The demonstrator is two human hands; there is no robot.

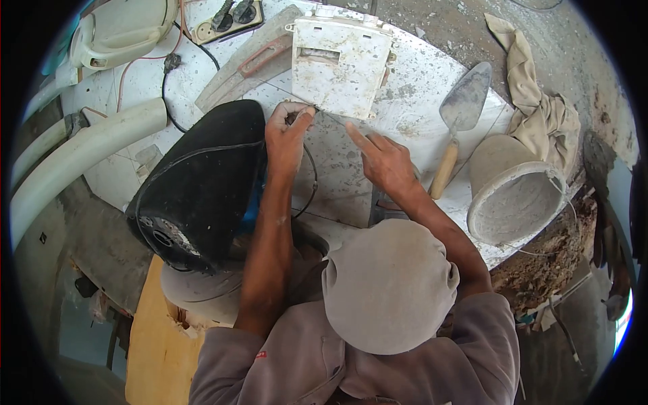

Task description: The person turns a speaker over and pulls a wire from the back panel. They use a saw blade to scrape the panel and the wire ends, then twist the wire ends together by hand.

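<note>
My left hand is closed in a pinch just below a dirty white plastic housing. Whatever lies between its thumb and finger is small and dark, and I cannot make it out. My right hand is a little to the right, its index finger stretched toward the left hand and its other fingers loosely bent. Nothing shows in it. A large black curved object stands beside my left forearm. Between my arms a thin black cable curves over the dusty work surface.
At right are a trowel, a mortar-crusted bucket and a crumpled cloth. A long flat grey tool with a reddish handle lies behind the left hand. Farther left are a power strip and a thick pale pipe.
</note>
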